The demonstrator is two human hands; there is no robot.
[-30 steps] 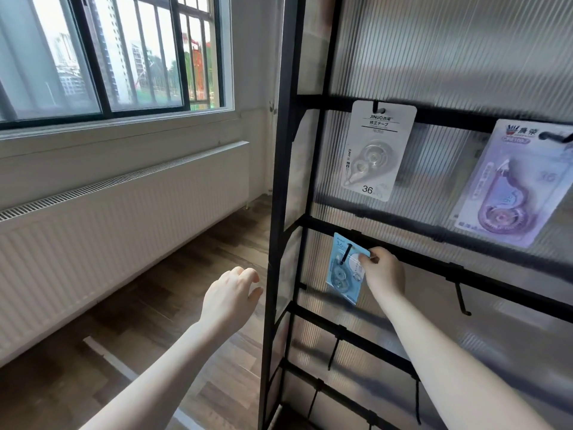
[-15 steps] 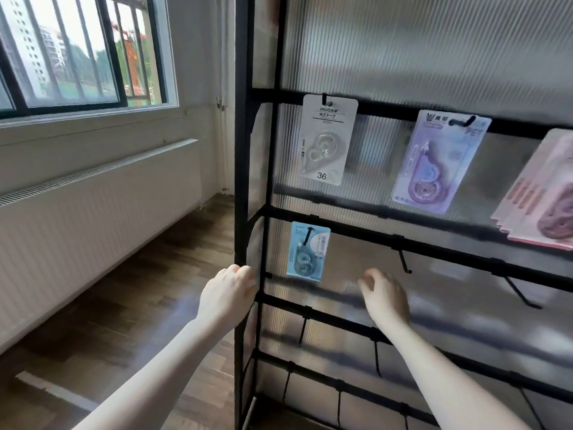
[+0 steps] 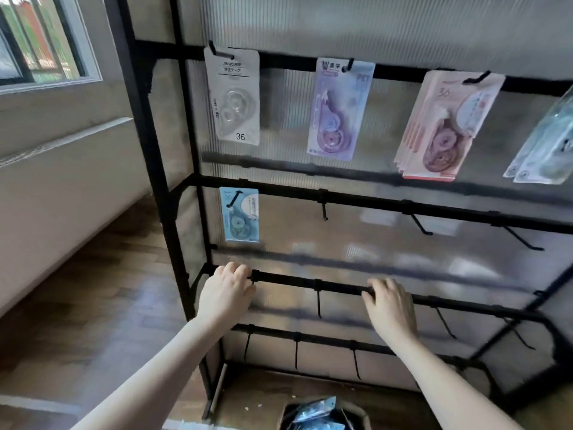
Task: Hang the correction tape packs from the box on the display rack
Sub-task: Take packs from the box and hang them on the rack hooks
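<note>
Black metal display rack [image 3: 341, 198] with ribbed translucent backing, standing on dark wood flooring [image 3: 93, 305] beside a white radiator cover [image 3: 62, 187] under a window.
Your left hand [image 3: 228, 290] and right hand [image 3: 390, 308] each curl fingers over the same lower crossbar [image 3: 310, 282]. Small blue correction tape pack [image 3: 239, 214] hangs on the second rail's leftmost hook; further blue packs lie in the cardboard box [image 3: 319, 414] below.

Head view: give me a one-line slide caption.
Both hands, left hand and right hand, rest on a black rack bar below one hung blue correction tape pack.
</note>
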